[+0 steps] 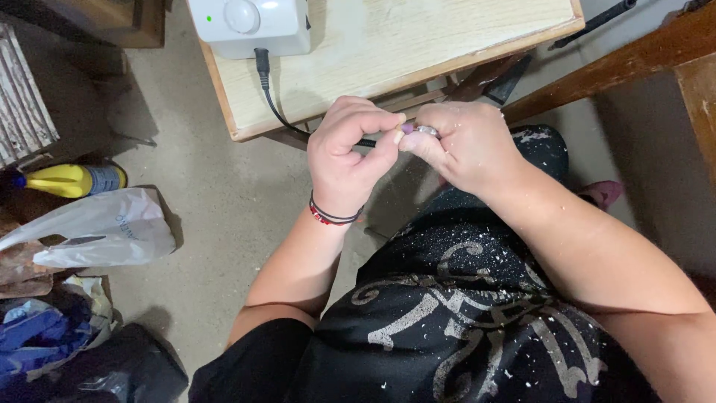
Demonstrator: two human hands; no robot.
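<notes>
Fingertips of our left hand [349, 149] are pinching a small purple piece [407, 128] below the wooden table [418, 45]. Our right hand [462, 145] is gripping its other end.

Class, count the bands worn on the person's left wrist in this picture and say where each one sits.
2: a thin black cord band and a red beaded band, side by side round the left wrist below the left hand. More may be hidden underneath.

A machine [248, 22] sits on the table [418, 52] beyond both hands; bags [89, 231] lie left.
</notes>
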